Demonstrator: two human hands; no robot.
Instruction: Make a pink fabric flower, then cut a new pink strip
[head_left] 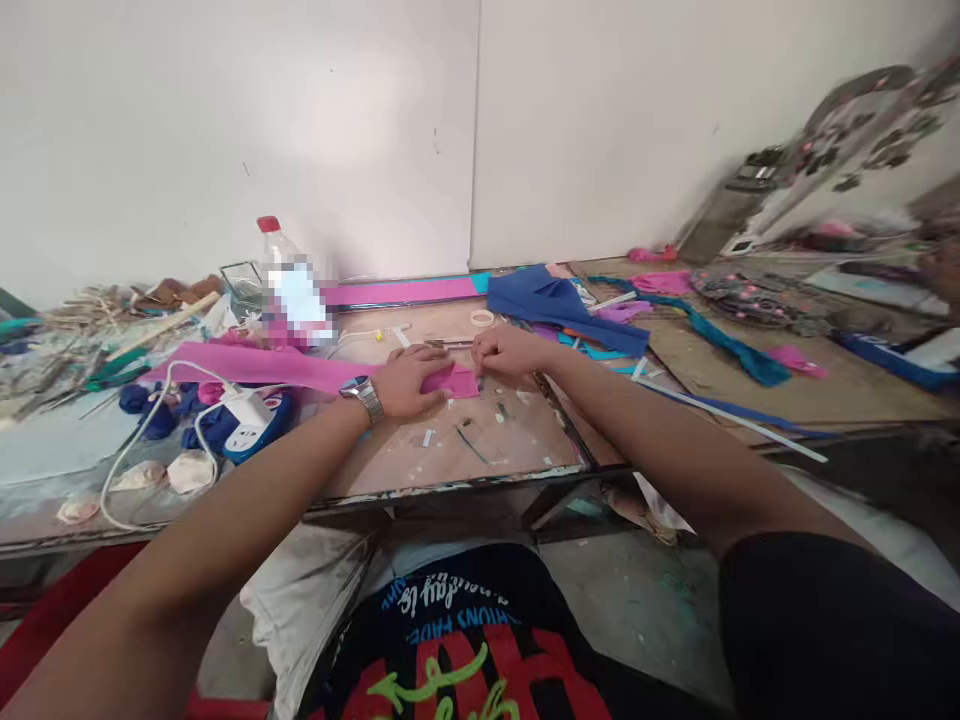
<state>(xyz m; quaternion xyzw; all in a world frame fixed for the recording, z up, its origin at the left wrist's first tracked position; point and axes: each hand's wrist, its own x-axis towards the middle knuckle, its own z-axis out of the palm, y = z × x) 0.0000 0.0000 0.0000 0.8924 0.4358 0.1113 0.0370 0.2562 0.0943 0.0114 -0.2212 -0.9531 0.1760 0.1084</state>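
Note:
A long strip of pink crepe paper or cloth runs across the worktable, its right end between my two hands. My left hand, with a metal watch on the wrist, lies flat on the strip with fingers stretched out. At the strip's right end, my right hand is closed with its fingers pinched. Something small and dark seems to show under its fingertips, too small to name. Behind the right hand lies folded dark blue material. A tape ring is just beyond the hands.
A blue-and-white power strip with a looping white cable stands left, near dark blue bundles. Behind it are a red-capped bottle and a lit phone. Sticks pile up far left. A white strip crosses the table's right front edge.

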